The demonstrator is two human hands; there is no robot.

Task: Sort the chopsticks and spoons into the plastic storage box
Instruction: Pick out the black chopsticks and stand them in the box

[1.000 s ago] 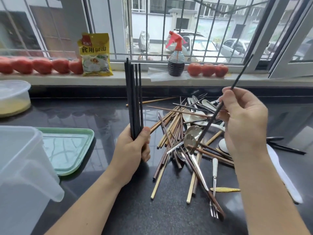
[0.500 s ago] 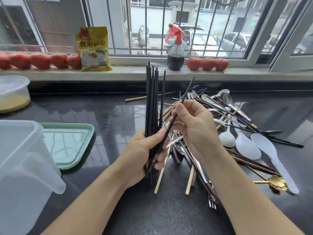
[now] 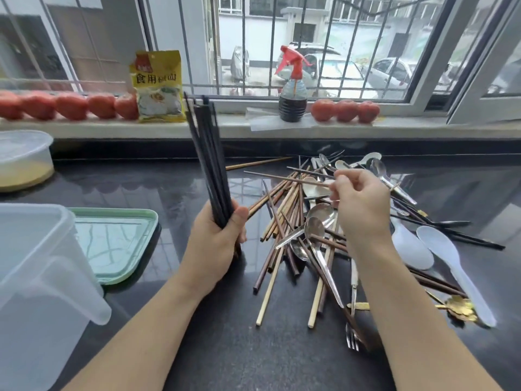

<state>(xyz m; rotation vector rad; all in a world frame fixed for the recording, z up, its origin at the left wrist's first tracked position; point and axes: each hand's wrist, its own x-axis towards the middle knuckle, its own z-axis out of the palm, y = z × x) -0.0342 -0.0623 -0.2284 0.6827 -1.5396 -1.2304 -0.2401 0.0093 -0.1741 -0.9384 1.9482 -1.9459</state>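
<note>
Black chopsticks, a bundle, held by my left hand: fingers and thumb wrapped round the lower part, long axis near upright, tops leaning slightly left toward the windowsill, lower ends poking out below the fist just above the dark tabletop. My right hand: hovering over the pile, thumb and forefinger pinching one end of a thin brown chopstick that lies nearly level, its free end pointing left. Mixed pile: wooden and dark chopsticks crossing at many angles, metal spoons, white plastic spoons, a fork; spread on the tabletop right of centre. Plastic storage box: translucent, at the left edge, well apart from the pile, a green lid lying beside it. Step in hand, by my reading: gathering chopsticks by kind before boxing. Next move calls for lifting the pinched stick free without dragging its neighbours, then carrying a bundle left to the box.
</note>
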